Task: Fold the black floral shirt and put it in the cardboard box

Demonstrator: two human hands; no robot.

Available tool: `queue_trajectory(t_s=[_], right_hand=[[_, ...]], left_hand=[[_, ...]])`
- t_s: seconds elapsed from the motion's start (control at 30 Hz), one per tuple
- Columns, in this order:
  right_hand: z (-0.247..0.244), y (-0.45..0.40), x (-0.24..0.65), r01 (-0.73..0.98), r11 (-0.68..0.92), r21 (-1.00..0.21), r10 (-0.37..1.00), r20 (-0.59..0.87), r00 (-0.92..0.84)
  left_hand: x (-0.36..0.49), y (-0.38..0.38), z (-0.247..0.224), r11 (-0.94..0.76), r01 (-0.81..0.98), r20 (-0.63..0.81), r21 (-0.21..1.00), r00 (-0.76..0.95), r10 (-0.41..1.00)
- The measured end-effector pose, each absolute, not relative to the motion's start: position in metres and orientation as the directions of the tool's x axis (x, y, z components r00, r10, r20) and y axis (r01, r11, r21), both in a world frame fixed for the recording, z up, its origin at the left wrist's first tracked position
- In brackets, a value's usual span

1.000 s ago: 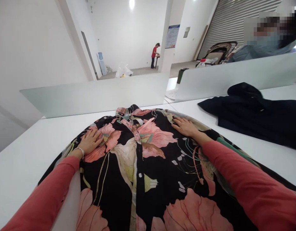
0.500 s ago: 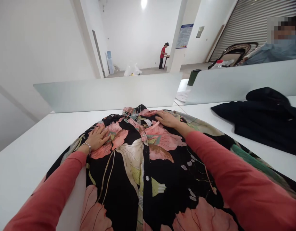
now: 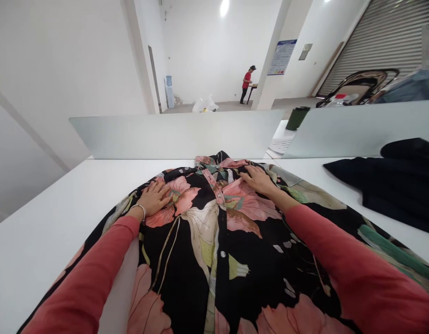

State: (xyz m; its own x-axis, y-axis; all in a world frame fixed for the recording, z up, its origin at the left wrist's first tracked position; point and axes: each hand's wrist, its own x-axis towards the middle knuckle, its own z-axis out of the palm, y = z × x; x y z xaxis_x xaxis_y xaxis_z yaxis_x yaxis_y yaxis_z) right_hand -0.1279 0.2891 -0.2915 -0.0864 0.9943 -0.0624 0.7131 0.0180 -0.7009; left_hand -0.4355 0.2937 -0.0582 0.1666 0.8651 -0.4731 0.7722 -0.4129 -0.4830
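Note:
A black shirt (image 3: 190, 260) with large pink and cream flowers is spread face up on the white table (image 3: 36, 222), its collar at the far end. Its front placket, with a white button, runs down the middle. My left hand (image 3: 152, 198) lies on the left chest area, fingers spread over a pink flower; a white bracelet circles the wrist. On the other side, near the collar, my right hand (image 3: 258, 179) presses on the fabric with its fingers stretched out. Neither hand grips the cloth.
A frosted partition (image 3: 179, 134) stands along the table's far edge. Dark folded clothing (image 3: 402, 181) lies at the right. Behind the partition are a dark green cup (image 3: 297, 118), a plastic bag (image 3: 204, 104) and a person in red (image 3: 247, 83) farther off.
The whole view has shifted, so the scene sits further right in the picture. Both hands stay in nearly the same spots on the shirt.

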Motion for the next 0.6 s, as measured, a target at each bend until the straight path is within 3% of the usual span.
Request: queue_trajectory(t_s=[0.17, 0.3, 0.43, 0.53, 0.6], right_hand=[[-0.24, 0.166, -0.114, 0.541, 0.316, -0.779, 0.947, 0.228, -0.225], [-0.204, 0.038, -0.103, 0.456, 0.389, -0.8, 0.916, 0.287, -0.278], [-0.183, -0.054, -0.092, 0.428, 0.437, -0.791, 0.899, 0.364, -0.245], [-0.177, -0.088, -0.091, 0.42, 0.43, -0.799, 0.903, 0.379, -0.202], [-0.177, -0.099, -0.096, 0.403, 0.433, -0.807, 0.901, 0.386, -0.197]], left_hand=[[-0.43, 0.291, -0.053, -0.458, 0.719, -0.411, -0.522, 0.259, 0.874], [-0.411, 0.275, -0.042, -0.434, 0.693, -0.313, -0.576, 0.303, 0.9], [-0.384, 0.245, -0.037, -0.457, 0.662, -0.314, -0.594, 0.332, 0.889], [-0.363, 0.205, -0.034, -0.558, 0.655, -0.371, -0.51, 0.417, 0.83], [-0.35, 0.167, -0.027, -0.693, 0.629, -0.471, -0.352, 0.521, 0.712]])
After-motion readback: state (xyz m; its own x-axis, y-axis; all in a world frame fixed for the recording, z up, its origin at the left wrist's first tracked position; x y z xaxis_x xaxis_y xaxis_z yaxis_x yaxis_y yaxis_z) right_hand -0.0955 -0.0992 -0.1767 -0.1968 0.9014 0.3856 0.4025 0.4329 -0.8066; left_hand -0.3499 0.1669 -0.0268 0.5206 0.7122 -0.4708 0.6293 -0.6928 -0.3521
